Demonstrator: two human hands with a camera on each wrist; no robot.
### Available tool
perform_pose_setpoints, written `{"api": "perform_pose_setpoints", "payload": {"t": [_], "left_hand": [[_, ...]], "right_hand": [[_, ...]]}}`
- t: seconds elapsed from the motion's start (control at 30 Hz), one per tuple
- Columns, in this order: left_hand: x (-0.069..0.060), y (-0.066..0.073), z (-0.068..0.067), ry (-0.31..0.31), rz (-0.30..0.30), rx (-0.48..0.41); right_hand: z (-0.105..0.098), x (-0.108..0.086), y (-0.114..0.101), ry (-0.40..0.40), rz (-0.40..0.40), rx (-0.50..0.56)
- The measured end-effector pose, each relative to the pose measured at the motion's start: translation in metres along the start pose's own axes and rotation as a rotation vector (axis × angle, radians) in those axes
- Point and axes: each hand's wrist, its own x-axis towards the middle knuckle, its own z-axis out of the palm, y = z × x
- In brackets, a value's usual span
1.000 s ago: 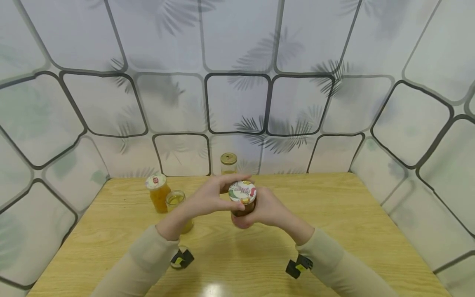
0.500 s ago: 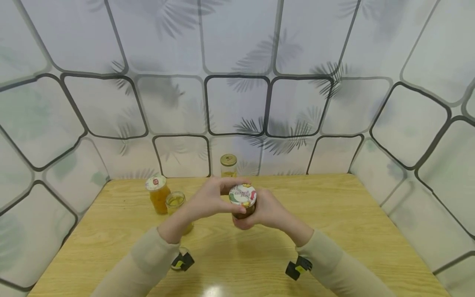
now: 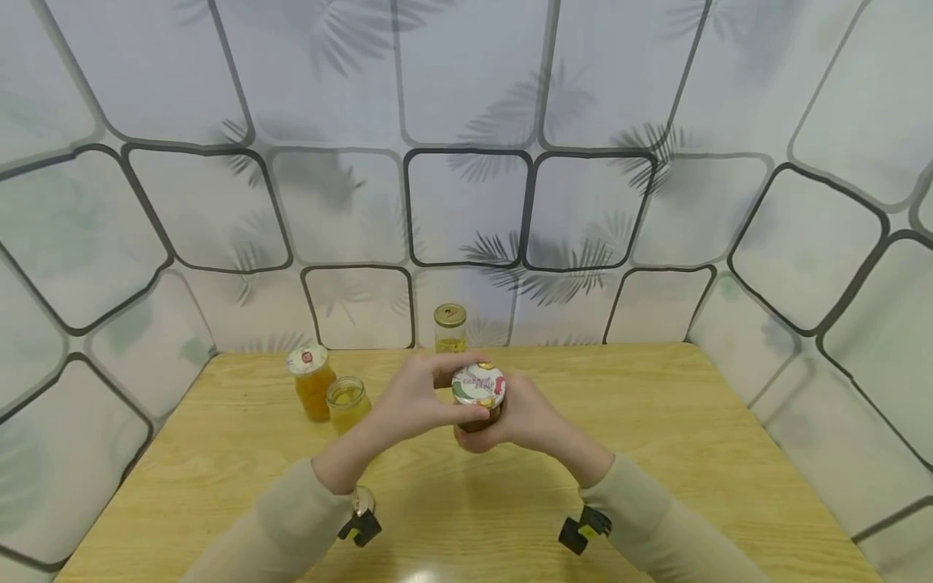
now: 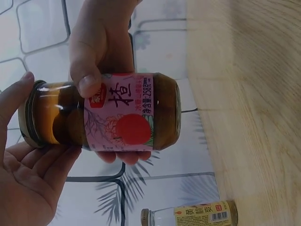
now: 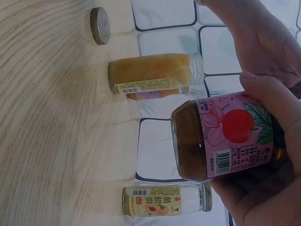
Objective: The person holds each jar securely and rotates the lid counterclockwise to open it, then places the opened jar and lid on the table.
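I see the left hand (image 3: 411, 401) still curled round the patterned lid (image 3: 478, 385) and the right hand (image 3: 535, 414) gripping the jar (image 4: 120, 113) above the table (image 3: 656, 429), while more of the loose lid (image 3: 364, 499) shows than before.

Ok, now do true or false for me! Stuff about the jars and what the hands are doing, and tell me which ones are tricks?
1. The right hand holds the pink-labelled jar. True.
2. The left hand rests on the table. False: it grips the pink-labelled jar at its lid end.
3. The orange jar lies on its side. False: it stands upright.
4. A loose lid lies on the table. True.
5. The yellow jar next to the orange jar has its lid on. False: its top is open.
6. The gold-lidded jar stands at the back. True.
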Motion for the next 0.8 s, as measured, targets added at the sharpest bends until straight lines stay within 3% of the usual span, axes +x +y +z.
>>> {"api": "perform_pose_setpoints", "payload": {"t": [0.1, 0.3, 0.4, 0.57, 0.8], "left_hand": [[-0.001, 0.001, 0.005, 0.051, -0.003, 0.025], [-0.002, 0.006, 0.02, 0.212, -0.024, 0.168], [-0.003, 0.011, 0.024, 0.251, -0.053, 0.175], [-0.001, 0.014, 0.02, 0.197, -0.071, 0.123], [0.001, 0.008, 0.007, 0.034, 0.03, 0.01]], "right_hand": [[0.001, 0.001, 0.002, 0.008, 0.008, 0.014], [0.005, 0.002, 0.004, 0.056, 0.077, 0.018], [0.004, 0.002, 0.004, 0.066, 0.11, 0.011], [0.001, 0.001, 0.002, 0.078, 0.119, -0.023], [-0.002, 0.0, 0.002, 0.091, 0.13, 0.003]]}}
